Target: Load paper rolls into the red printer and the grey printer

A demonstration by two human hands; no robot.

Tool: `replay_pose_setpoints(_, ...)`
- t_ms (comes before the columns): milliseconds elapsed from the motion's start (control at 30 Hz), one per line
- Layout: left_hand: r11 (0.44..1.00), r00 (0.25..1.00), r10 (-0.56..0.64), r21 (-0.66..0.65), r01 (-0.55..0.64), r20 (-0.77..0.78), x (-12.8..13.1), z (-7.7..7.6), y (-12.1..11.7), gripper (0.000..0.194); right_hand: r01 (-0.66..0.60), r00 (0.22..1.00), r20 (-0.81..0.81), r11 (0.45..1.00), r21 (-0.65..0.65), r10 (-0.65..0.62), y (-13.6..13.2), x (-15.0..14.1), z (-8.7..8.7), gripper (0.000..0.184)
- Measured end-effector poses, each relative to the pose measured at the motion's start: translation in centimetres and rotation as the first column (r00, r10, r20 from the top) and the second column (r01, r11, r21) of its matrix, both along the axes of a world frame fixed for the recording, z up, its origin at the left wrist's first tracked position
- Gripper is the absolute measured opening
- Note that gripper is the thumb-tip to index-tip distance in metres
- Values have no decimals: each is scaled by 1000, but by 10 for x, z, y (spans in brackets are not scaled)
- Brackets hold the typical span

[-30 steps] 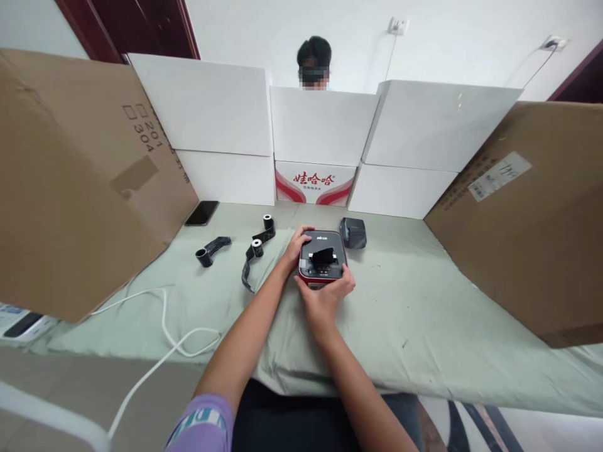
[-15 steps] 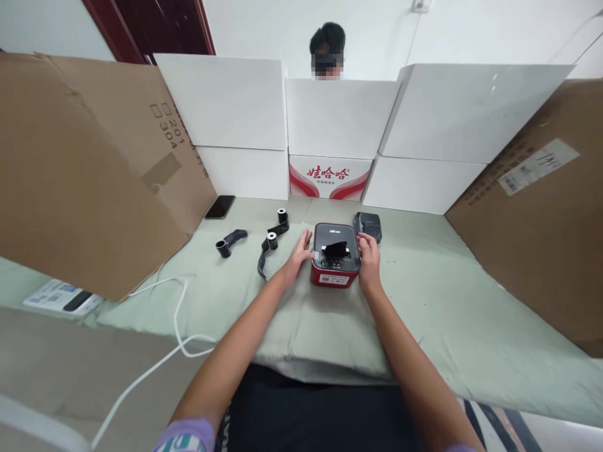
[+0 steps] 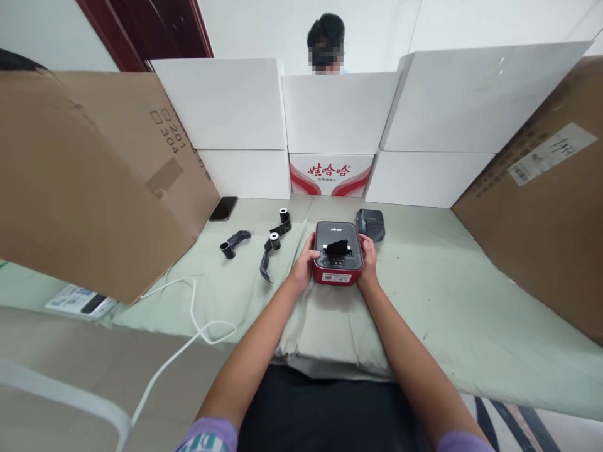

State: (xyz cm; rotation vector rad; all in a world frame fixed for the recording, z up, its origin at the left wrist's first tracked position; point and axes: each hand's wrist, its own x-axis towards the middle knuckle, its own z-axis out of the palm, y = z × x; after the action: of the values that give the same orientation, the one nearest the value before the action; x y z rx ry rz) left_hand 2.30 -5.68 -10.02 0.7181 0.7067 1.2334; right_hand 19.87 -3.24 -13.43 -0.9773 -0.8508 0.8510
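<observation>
A small boxy red-and-black machine [image 3: 337,277] is in front of me on the cloth-covered table. A black strip [image 3: 338,248] lies across the slot in its dark top. My left hand [image 3: 304,262] grips its left side, thumb over the top edge. My right hand [image 3: 368,257] is curled around the right side, its fingers partly hidden. Whether the machine's base is off the cloth I cannot tell. Just behind my right hand stands a dark grey device [image 3: 372,225]. To the left lie black ribbon rolls on cores, one short roll [image 3: 228,250] and a longer unwound ribbon [image 3: 266,258].
White boxes [image 3: 330,116] wall off the back, with brown cardboard sheets at the left [image 3: 103,182] and right [image 3: 541,207]. A phone [image 3: 223,208] lies at the back left. A white cable [image 3: 194,307] hangs over the front edge. A person [image 3: 326,44] is beyond the boxes.
My left hand has closed in from beside the machine to grip its left side, thumb now on top. My right hand stays at the right side. The view has shifted slightly.
</observation>
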Motion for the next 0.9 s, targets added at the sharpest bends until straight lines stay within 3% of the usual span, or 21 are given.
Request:
replay_pose_setpoints(167,997,997,73,13,-74,19,4,0,1,88,19,999,26,1000,-6,-19,1,0,0,46)
replay_pose_setpoints(500,993,992,11,119,4,-128,0,-1,2,94,-14,999,-32,1000,7,14,-1,0,2,44)
replay_pose_setpoints(700,985,989,39,170,-14,-144,2,-8,2,84,-11,1000,4,1000,-13,11,1,2,-2,45)
replay_pose_setpoints(800,975,972,64,220,-12,-228,-4,-9,3,76,-5,1000,3,1000,-28,5,2,2,-2,46)
replay_pose_setpoints(900,916,851,243,399,-43,-465,-17,6,15,50,-21,1000,-18,999,-33,20,3,2,-2,46)
